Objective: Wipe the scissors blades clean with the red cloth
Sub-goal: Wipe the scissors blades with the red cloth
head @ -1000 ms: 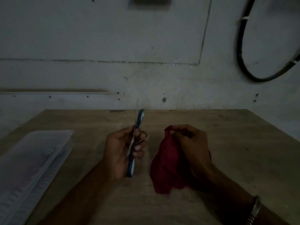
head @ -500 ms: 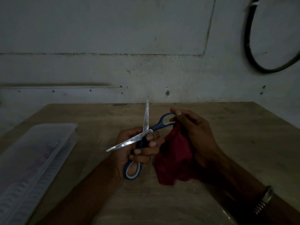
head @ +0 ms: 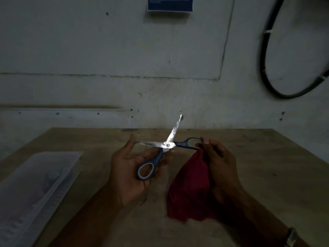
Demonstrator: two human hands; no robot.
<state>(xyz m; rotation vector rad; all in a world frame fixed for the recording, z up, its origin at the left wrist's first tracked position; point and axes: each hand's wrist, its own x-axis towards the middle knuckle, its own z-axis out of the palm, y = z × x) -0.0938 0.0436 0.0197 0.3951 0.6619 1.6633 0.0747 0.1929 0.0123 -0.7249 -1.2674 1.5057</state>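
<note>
The scissors [head: 167, 144], with steel blades and dark blue handles, are spread wide open above the wooden table [head: 258, 157]. One blade points left and the other points up and away. My left hand [head: 128, 173] lies palm up under them. The lower handle loop rests across its palm and its thumb stands straight by the tip of the left blade. My right hand [head: 220, 166] pinches the other handle loop with thumb and forefinger. It also holds the red cloth [head: 192, 189], which hangs down from its fingers onto the table.
A clear plastic box [head: 35, 189] lies on the table at the left. The plastered wall stands close behind the table, with a black cable loop [head: 265, 68] at the upper right and a blue sign [head: 170, 4] at the top. My right wrist wears a watch [head: 291, 237].
The scissors went from shut and upright to wide open. My right hand took hold of one handle loop and pulled it rightward. My left hand's fingers loosened, and the palm now lies open.
</note>
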